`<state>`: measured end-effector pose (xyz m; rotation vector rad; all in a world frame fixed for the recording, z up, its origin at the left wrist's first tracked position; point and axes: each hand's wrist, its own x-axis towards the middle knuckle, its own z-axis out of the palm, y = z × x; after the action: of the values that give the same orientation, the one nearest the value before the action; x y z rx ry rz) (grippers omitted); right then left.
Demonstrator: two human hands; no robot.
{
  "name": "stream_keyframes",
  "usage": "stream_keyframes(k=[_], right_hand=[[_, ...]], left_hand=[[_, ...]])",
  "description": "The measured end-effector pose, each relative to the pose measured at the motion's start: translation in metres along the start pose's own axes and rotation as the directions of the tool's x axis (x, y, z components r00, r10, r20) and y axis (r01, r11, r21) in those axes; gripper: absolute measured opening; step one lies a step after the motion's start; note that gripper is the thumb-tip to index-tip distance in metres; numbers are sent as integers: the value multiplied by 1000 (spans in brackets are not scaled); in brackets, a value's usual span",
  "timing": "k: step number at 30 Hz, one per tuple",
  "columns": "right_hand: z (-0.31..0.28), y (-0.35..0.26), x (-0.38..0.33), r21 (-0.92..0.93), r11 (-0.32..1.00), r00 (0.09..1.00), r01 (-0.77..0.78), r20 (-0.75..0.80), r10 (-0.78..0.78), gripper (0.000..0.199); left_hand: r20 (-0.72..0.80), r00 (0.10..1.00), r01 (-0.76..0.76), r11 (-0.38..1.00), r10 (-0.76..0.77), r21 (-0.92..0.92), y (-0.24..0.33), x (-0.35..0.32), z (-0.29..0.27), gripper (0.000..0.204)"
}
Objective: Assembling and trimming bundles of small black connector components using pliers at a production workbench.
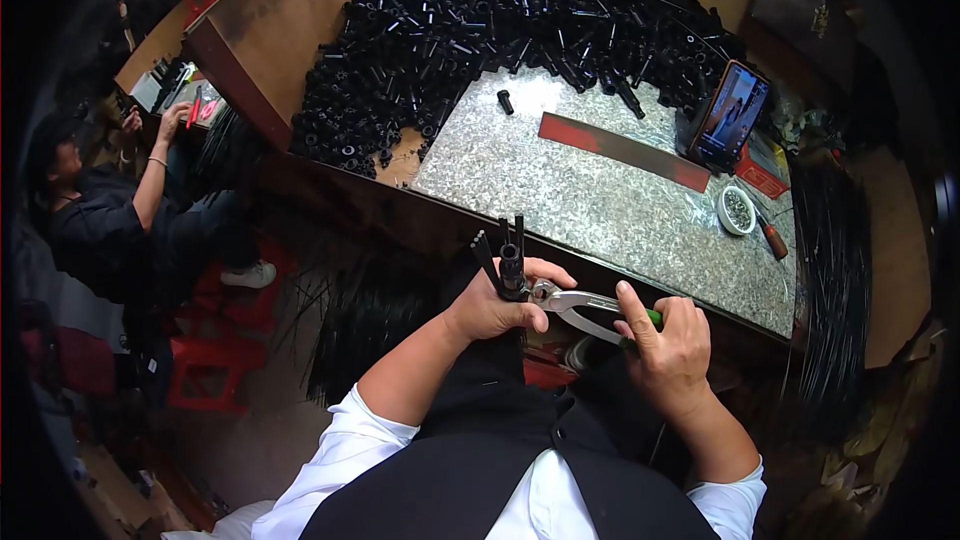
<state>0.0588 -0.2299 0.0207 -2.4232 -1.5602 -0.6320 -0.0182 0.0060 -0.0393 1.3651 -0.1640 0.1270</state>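
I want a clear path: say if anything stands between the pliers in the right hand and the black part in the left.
Nothing visible does. The pliers in the right hand reach into the grasp of the left hand, up to the black part; whether they touch it, I can't tell.

The surface (pixel 560 195) has a speckled grey top with bare brown wood (pixel 403 152) showing at its left, and a broad heap of black parts (pixel 530 10) spreads along its far and left sides. One loose black piece (pixel 505 102) lies apart in front of the heap, near a flat red-and-dark strip (pixel 622 151). To the right are a tilted phone (pixel 738 115), a red box (pixel 763 177), a white bowl (pixel 721 212) of small pieces (pixel 738 208) and, just beside it, an orange-handled tool (pixel 773 242).
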Motion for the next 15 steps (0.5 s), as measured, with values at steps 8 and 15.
stream_keyframes(k=[8,15], right_hand=[[2,-3,0,2,1000,1000,-17,-15,17,60],[-4,1,0,63,998,996,-24,92,18,62]], left_hand=[[-7,1000,14,1000,-14,-7,0,0,3,78],[-56,996,66,997,-68,-35,1,-1,9,73]])
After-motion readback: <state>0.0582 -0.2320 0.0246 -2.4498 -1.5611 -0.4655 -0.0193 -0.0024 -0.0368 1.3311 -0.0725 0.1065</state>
